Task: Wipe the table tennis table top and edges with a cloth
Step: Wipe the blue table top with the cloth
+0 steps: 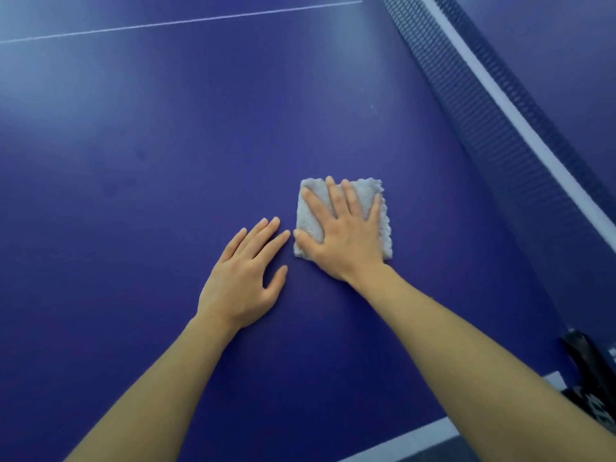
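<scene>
A folded grey-white cloth (366,195) lies flat on the blue table tennis table top (150,145), right of centre. My right hand (343,235) presses on the cloth with its fingers spread and straight, covering most of it. My left hand (245,276) rests palm down on the bare table just left of the cloth, fingers straight, its fingertips a short gap from the cloth's left edge.
The net (493,121) with its white top band runs diagonally along the right side. A black net clamp (586,361) sits at the table's near right edge. The white edge line (416,435) marks the near side; a thin white centre line (183,21) crosses the far top.
</scene>
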